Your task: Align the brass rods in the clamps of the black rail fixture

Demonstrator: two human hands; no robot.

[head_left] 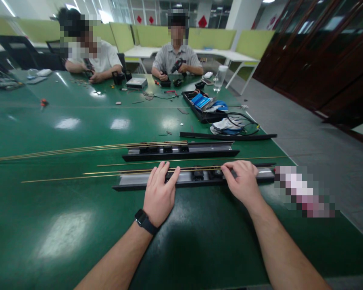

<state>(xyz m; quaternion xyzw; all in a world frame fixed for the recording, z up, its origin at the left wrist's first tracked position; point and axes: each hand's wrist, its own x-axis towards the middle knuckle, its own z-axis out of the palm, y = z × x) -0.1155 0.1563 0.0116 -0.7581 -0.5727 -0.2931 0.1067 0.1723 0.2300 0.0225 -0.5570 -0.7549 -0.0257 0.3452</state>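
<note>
A long black-edged metal channel (133, 179) lies across the green table in front of me, with small black blocks (197, 173) inside it. Thin brass rods (101, 174) run along the channel and stick out past its left end. My left hand (159, 193) rests over the channel's left half, fingers outstretched across the rods and hiding part of a block. Thumb and forefinger of my right hand (243, 181) pinch a rod near its right end, above the right-hand block. Just behind, a second channel (210, 149) carries blocks and long brass rods (78, 150).
A loose brass rod (260, 158) lies between the channels. Beyond them are a black strip (230, 136), gloves (226, 125) with cables, and a black tray (204, 117). Two people sit across the green table (87, 241); one holds a power drill (178, 64). A blurred-out item lies at right.
</note>
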